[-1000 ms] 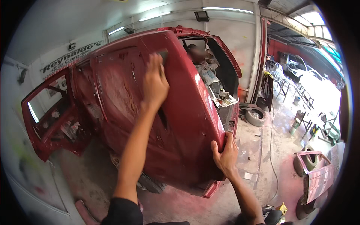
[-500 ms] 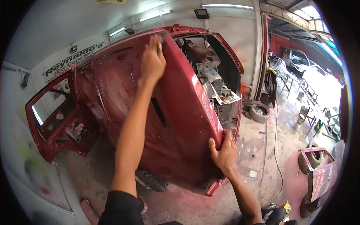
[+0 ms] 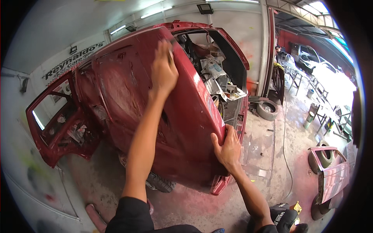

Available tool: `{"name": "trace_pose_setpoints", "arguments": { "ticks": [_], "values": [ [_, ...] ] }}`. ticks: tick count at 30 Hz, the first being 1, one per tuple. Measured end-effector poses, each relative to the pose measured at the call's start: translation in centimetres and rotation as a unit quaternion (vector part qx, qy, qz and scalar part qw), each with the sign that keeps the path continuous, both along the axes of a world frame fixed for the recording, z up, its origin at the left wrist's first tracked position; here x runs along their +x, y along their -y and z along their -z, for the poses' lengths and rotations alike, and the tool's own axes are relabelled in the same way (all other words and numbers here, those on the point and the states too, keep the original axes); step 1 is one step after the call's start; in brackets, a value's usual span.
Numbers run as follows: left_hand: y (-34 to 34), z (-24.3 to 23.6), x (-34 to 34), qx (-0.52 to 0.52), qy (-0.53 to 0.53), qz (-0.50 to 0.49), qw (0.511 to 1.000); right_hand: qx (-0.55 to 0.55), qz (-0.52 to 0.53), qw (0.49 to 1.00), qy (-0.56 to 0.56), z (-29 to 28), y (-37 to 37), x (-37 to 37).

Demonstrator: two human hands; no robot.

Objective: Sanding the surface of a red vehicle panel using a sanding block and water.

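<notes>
A dark red car body (image 3: pixel 190 128) with a dull, scuffed side panel fills the middle. My left hand (image 3: pixel 164 72) lies stretched along the panel's upper part, near its right edge. Under its fingers shows a thin dark piece (image 3: pixel 171 51) like a sanding sheet; motion blurs the fingertips and most of it is covered. Lower right, my right hand (image 3: pixel 229 149) grips the panel's edge, thumb on the outer face and fingers over the rim, partly hidden.
Crumpled newspapers (image 3: pixel 213 70) lie inside the body's opening. An open red door (image 3: pixel 54 128) hangs at left. At right are a tyre (image 3: pixel 267 110), a hose (image 3: pixel 286 155) and a loose door (image 3: pixel 334 174). A black printed garment (image 3: pixel 283 219) shows at lower right.
My left hand has slid down and slightly right along the panel with the dark piece. My right hand stays on the edge; the whole view has shifted a little.
</notes>
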State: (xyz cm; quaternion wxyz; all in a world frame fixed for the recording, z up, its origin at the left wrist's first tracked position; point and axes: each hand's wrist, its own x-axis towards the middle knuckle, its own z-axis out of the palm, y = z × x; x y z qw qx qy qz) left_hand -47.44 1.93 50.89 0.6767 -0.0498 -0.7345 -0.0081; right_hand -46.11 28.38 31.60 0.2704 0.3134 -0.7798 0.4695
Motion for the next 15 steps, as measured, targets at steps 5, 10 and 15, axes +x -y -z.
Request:
{"name": "trace_pose_setpoints", "arguments": {
  "ticks": [5, 10, 15],
  "values": [
    [2.3, 0.3, 0.6, -0.015, -0.010, 0.009, 1.000, 0.013, -0.004, 1.000, 0.006, 0.9, 1.1, -0.1],
    [4.9, -3.6, 1.5, 0.045, -0.032, -0.047, 0.997, -0.012, -0.019, 1.000, -0.013, -0.2, 1.5, 0.4],
    [-7.1, 15.2, 3.7, 0.057, 0.078, -0.010, 0.995, -0.014, 0.007, 1.000, -0.021, 0.2, -0.1, -0.9]
  ]
}}
